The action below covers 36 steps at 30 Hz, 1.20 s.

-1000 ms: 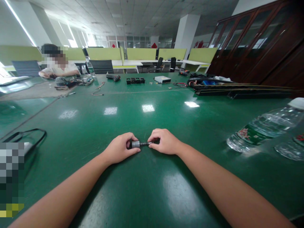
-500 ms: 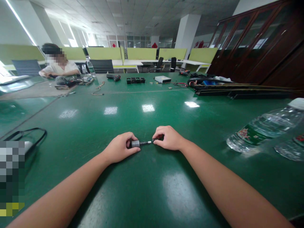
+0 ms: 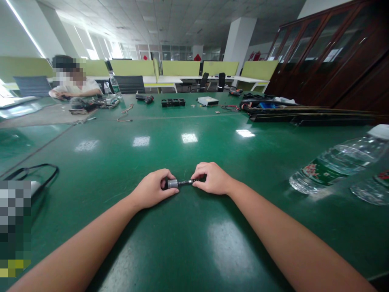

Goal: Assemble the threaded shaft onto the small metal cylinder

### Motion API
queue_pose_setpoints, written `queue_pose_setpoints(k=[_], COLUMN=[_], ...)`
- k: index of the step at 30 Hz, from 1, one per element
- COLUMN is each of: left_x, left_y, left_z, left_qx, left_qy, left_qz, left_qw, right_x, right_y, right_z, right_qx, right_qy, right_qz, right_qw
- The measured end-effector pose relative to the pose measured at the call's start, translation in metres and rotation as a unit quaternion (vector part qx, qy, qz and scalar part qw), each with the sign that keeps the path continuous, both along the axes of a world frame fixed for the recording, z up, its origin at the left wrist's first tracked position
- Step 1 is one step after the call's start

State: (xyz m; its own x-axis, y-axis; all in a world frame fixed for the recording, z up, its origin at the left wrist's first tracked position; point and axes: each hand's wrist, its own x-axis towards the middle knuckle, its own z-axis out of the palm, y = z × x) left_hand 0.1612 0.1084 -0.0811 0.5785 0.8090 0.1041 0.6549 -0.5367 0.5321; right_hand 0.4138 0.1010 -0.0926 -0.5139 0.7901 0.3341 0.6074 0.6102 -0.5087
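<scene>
My left hand (image 3: 156,187) pinches a small silver cylinder with a thin dark shaft (image 3: 173,183), which looks like a small motor. Its shaft points right, toward my other hand, and ends in a bright tip. Between the thumb and fingertips of my right hand (image 3: 212,178) is a small dark ribbed piece (image 3: 196,180), like a little spring. This piece meets the shaft's tip; whether it is over it or only against it I cannot tell. Fingers hide part of both pieces. Both hands are low over the green table (image 3: 170,243).
Two water bottles (image 3: 330,168) are at the right. A black cable (image 3: 45,165) loops at the left. Along the far side are a power drill (image 3: 145,98), a black block (image 3: 173,102), a white box (image 3: 208,101) and long dark bars (image 3: 306,115). A person (image 3: 75,87) sits at far left.
My right hand has moved slightly left, bringing the ribbed piece from just off the shaft's tip up to it. My left hand has hardly moved.
</scene>
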Motion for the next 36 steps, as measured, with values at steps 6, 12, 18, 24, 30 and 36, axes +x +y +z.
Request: queue_pose_setpoints(k=[6, 12, 18, 24, 30, 36], left_x=[0.002, 0.002, 0.002, 0.002, 0.002, 0.002], left_y=[0.0, 0.002, 0.002, 0.001, 0.002, 0.002], left_z=[0.0, -0.001, -0.002, -0.002, -0.003, -0.002], left_qx=[-0.003, 0.004, 0.014, 0.009, 0.005, 0.002], left_qy=[0.005, 0.002, -0.002, 0.003, 0.005, 0.006], left_qz=[0.003, -0.006, -0.013, -0.008, -0.011, -0.01], left_qw=[1.0, 1.0, 1.0, 1.0, 1.0, 1.0], right_x=[-0.011, -0.025, -0.028, -0.022, -0.021, -0.021], right_y=[-0.003, -0.006, -0.007, -0.006, -0.006, -0.007], right_z=[-0.004, -0.008, -0.006, -0.008, -0.005, -0.002], right_qx=[-0.035, -0.044, -0.102, -0.101, -0.04, -0.019], right_qy=[0.046, 0.076, 0.16, 0.167, 0.087, 0.039], right_qz=[-0.023, -0.032, -0.021, 0.0, -0.014, -0.028], right_qw=[0.998, 0.996, 0.982, 0.981, 0.995, 0.999])
